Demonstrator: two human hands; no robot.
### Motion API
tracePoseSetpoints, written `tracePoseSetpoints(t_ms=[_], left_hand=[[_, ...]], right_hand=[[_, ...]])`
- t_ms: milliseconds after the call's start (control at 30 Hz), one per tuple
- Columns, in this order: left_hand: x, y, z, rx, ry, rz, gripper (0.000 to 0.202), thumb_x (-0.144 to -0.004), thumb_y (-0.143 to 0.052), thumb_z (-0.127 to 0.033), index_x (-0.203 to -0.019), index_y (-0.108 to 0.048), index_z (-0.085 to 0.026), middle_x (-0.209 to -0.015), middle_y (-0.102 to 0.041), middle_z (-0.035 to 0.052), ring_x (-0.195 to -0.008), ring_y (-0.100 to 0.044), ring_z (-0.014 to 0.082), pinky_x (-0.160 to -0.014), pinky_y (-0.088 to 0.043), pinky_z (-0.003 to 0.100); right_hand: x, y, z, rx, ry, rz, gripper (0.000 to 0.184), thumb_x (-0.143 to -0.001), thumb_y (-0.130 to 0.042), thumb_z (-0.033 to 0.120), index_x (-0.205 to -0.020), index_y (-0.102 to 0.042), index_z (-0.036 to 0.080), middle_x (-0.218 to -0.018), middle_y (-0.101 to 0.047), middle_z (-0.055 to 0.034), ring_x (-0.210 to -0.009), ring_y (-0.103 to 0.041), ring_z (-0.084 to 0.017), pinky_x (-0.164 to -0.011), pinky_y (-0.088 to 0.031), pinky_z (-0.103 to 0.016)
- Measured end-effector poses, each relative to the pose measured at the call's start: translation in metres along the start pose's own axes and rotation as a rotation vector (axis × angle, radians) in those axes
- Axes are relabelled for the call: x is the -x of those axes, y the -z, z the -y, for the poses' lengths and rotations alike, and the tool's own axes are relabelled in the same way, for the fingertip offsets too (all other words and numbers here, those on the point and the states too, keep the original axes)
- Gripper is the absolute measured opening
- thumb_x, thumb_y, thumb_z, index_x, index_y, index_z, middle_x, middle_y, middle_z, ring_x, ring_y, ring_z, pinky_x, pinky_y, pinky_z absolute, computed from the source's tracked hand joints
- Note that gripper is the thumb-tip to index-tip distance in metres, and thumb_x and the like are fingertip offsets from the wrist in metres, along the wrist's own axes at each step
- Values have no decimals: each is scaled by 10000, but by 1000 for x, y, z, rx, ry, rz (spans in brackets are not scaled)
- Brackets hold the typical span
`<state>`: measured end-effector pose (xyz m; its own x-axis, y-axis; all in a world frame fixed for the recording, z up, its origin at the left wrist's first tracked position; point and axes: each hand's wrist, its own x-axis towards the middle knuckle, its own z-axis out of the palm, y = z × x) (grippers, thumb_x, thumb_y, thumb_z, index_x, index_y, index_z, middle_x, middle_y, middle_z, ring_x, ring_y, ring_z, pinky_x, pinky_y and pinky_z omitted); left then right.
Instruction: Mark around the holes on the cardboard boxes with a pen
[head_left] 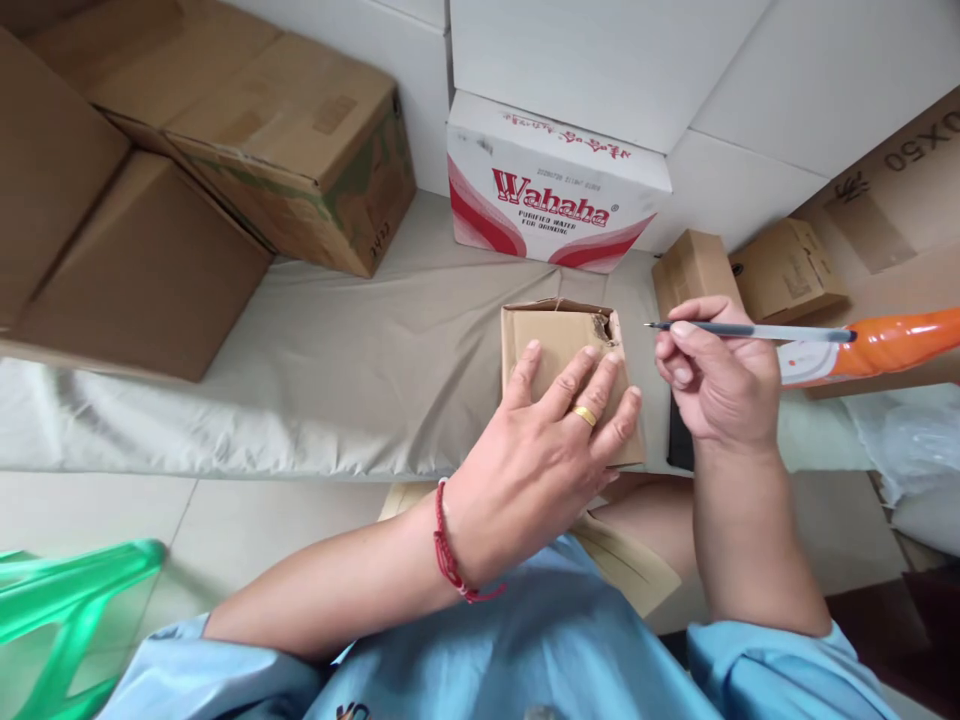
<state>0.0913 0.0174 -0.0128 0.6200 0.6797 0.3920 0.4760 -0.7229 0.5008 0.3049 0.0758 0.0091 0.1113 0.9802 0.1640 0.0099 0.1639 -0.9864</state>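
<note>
A small brown cardboard box [551,325] sits near the front edge of the cloth-covered surface, with a dark torn patch at its far right corner. Flat on its top lies my left hand [559,425], fingers spread; a ring and a red cord bracelet show on it. To the right of the box, my right hand [716,375] grips a pen [787,332] between thumb and fingers. The pen's tip points left toward the box, apart from it. Behind that hand is an orange bottle [900,345] lying on its side. Part of a dark flat object [680,435] shows beside my right wrist.
A white and red water carton [555,190] stands against the tiled wall. Large brown boxes [285,140] fill the left side. Two small boxes [791,268] and a big carton [892,210] stand at the right, near clear plastic [915,430]. A green stool [75,610] is at lower left.
</note>
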Motion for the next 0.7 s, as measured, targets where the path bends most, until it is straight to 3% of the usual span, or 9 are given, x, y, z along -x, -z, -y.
tracePoseSetpoints(t_ms=[100,267,400,533,700], left_hand=[[0,-1,0,18,12,20,610,-1013,-690,-221,-1593,-502,-222,-1767,-430,229,-1669,-386,457,-1331,-157,850],[-5,-3,-2,-4,16,23,571,-1017,-672,-208,-1570,-533,-198,-1754,-445,239,-1665,-392,460,-1327,-174,857],[-6,0,-4,-135,-22,33,536,-1046,-659,-275,-1558,-566,-146,-1725,-478,262,-1629,-452,462,-1298,-283,854],[-7,6,-7,-315,-28,73,487,-1110,-589,-348,-1552,-596,-146,-1717,-508,222,-1602,-507,402,-1269,-421,785],[-6,8,-8,-381,-43,61,476,-1126,-528,-322,-1566,-600,-155,-1706,-531,201,-1583,-535,375,-1240,-473,764]], right_hand=[[-3,-9,-5,67,-5,52,266,-863,-892,380,-943,-688,229,-713,-697,35,-491,-468,-64,-462,-369,-207],[-9,-11,-13,320,112,77,358,-983,-798,531,-853,-706,211,-643,-595,37,-531,-470,-82,-492,-368,-234],[-12,-18,-10,461,168,75,458,-1031,-700,630,-827,-670,221,-611,-548,45,-532,-464,-88,-525,-386,-249],[-13,-26,-4,588,228,74,516,-1025,-662,698,-813,-631,228,-606,-542,51,-547,-485,-101,-560,-421,-269],[-17,-29,-5,670,281,57,476,-1048,-644,665,-833,-622,240,-625,-564,45,-562,-510,-113,-586,-441,-291]])
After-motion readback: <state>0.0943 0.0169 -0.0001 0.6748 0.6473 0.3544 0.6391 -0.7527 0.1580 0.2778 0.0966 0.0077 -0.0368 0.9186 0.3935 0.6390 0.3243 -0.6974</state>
